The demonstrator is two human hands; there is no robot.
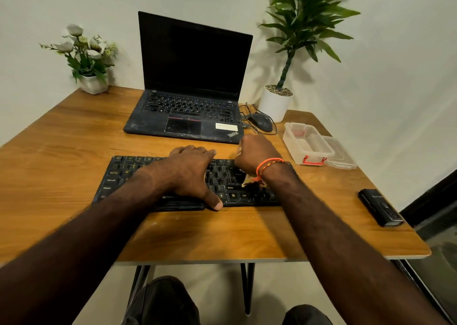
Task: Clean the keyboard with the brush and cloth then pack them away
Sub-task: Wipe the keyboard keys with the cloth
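A black keyboard [118, 176] lies across the middle of the wooden table [61, 136]. My left hand [190, 173] lies palm down over its centre, with the fingers reaching the far edge and the thumb hooked on the near edge, holding it in place. My right hand [256, 155], with an orange thread on the wrist, hovers in a fist over the keyboard's upper right corner. A small pale, blurred tip that looks like the brush [239, 150] sticks out on its left side; the rest is hidden in the fist. I see no cloth.
An open black laptop [193, 82] stands behind the keyboard, with a wired mouse [261, 121] to its right. A clear plastic box [306, 141] with red clips and its lid [342, 155] sit at the right. A black case [380, 207] lies near the right edge. Two potted plants [92, 82] [275, 104] stand at the back.
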